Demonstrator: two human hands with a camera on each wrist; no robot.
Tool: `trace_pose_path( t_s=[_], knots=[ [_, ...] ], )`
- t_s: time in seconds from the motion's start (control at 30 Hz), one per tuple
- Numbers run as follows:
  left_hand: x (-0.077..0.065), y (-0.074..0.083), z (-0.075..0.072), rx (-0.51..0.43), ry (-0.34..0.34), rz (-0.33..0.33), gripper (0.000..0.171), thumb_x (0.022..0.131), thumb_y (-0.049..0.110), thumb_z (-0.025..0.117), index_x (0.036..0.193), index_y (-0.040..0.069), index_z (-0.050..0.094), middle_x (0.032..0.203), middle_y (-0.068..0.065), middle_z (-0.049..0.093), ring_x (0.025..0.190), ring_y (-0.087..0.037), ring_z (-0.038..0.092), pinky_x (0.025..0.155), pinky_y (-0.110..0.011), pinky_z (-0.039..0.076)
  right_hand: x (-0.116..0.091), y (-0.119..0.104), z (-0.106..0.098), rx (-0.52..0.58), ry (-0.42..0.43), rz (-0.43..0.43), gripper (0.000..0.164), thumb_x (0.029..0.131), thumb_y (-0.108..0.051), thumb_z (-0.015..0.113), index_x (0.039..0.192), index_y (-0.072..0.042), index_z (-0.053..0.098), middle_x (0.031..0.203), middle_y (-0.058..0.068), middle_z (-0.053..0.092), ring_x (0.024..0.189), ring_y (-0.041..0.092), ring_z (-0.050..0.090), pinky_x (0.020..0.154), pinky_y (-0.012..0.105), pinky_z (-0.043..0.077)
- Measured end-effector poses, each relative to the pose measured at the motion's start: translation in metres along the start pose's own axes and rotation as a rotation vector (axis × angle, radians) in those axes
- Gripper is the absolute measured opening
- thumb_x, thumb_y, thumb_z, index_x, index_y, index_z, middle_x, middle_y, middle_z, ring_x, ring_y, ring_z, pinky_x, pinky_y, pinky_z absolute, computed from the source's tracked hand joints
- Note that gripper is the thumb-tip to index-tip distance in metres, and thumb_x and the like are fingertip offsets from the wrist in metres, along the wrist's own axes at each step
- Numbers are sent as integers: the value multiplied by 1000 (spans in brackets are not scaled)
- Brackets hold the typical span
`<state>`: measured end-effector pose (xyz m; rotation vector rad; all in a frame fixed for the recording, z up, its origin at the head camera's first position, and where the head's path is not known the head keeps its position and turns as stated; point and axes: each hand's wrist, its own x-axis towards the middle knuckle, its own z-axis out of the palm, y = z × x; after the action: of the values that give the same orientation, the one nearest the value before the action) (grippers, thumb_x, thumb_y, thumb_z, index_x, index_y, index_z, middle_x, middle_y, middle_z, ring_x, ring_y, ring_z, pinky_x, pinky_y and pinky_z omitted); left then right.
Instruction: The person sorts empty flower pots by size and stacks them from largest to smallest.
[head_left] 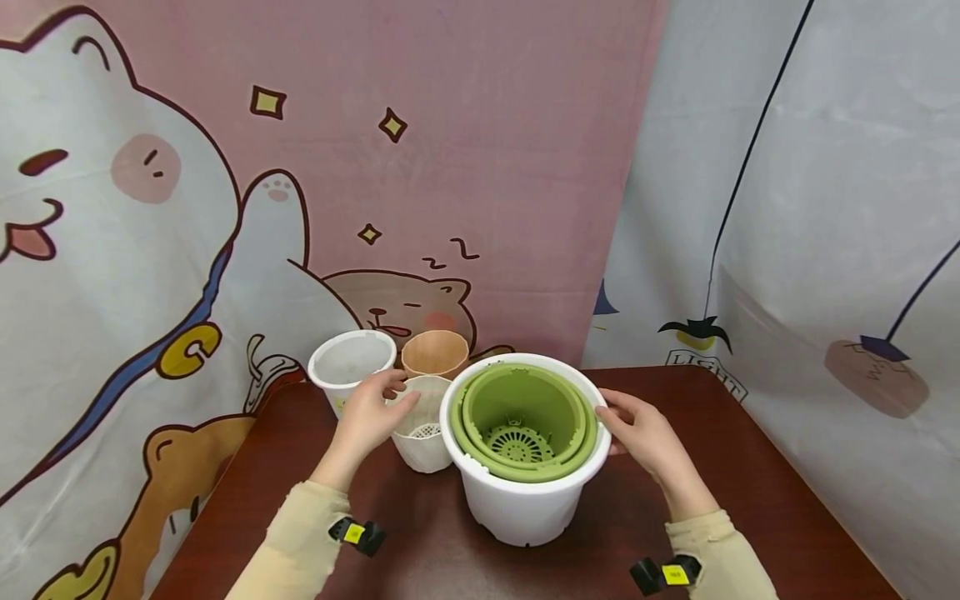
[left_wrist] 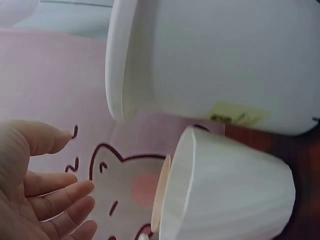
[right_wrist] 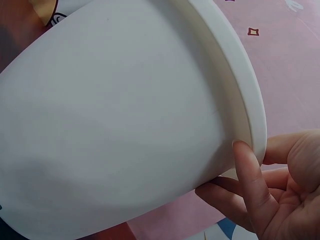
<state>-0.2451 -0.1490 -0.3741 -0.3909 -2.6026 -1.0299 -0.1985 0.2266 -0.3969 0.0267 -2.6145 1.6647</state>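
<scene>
Large white pot [head_left: 525, 504]: lower centre of head view, above or on the desk [head_left: 757, 492], contact unclear; green pots [head_left: 525, 396] nested inside. Right grip [head_left: 633, 427], right of it: fingers and thumb clamped on its rim. Left grip [head_left: 372, 415], left of centre: thumb and fingers apart, holding nothing, near cream pot [head_left: 422, 455]. Orange pot [head_left: 435, 352], white pot [head_left: 352, 360]: centre left.

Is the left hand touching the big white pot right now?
Apart. The left wrist view shows it: a strip of pink backdrop lies between the left hand and the rim of the big white pot.
</scene>
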Motion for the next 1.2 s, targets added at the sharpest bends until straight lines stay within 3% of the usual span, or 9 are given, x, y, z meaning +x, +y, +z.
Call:
trace_pose_path(
  t_s=[0.5, 0.7, 1.2],
  knots=[
    [-2, -54, -19, 142, 33, -75, 36, 80, 24, 69, 107, 2, 65, 94, -13, 66, 88, -30, 61, 77, -45, 49, 0, 1, 0, 15, -4, -4, 51, 90, -26, 60, 133, -4, 47, 110, 20, 59, 74, 20, 64, 62, 35, 55],
    [1, -72, -23, 181, 42, -77, 36, 78, 23, 70, 104, 0, 65, 93, -15, 66, 87, -31, 61, 76, -45, 48, 0, 1, 0, 15, -6, -3, 50, 90, -26, 60, 133, -3, 46, 111, 20, 59, 74, 20, 64, 63, 36, 55],
    [22, -94, -29, 279, 32, -37, 34, 76, 20, 71, 100, -3, 66, 95, -18, 66, 86, -34, 61, 75, -47, 49, 0, 0, -1, 11, -8, -7, 51, 90, -27, 60, 133, -4, 47, 116, 21, 57, 75, 20, 64, 61, 32, 55]
  ],
)
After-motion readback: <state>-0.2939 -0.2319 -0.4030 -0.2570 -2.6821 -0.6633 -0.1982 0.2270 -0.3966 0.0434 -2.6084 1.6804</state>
